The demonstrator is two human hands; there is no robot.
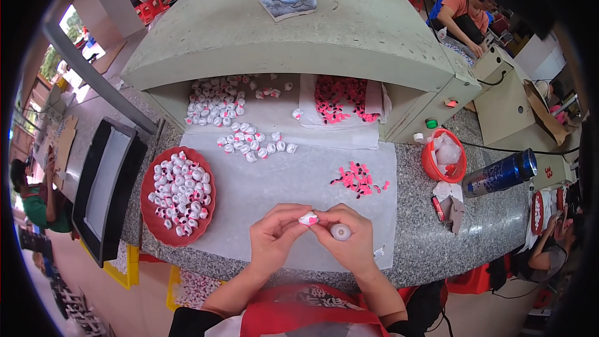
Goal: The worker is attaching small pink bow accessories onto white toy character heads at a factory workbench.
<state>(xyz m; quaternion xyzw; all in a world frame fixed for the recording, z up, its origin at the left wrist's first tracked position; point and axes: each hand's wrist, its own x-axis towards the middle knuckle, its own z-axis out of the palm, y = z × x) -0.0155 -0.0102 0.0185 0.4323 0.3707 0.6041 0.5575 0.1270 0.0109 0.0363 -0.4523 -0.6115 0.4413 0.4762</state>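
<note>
Just above the near edge of the white paper sheet (274, 181), my left hand (273, 232) pinches a small white piece with pink marks (308, 218). My right hand (352, 243) grips the same piece from the other side with its fingertips. A small pale round-ended bottle (340, 231) is tucked in the curled fingers of that hand. To the left, a red scalloped bowl (213, 196) holds many similar white pieces. More loose white pieces (251, 143) lie beyond my hands, and flat pink bits with dark ones (359, 179) are scattered to the right.
A grey-green metal hood (281, 56) covers more white pieces and a tray of pink bits (340, 97). At right are a red basket (460, 170) and a blue tumbler (499, 173). A black tray (84, 206) stands left. Other people work nearby.
</note>
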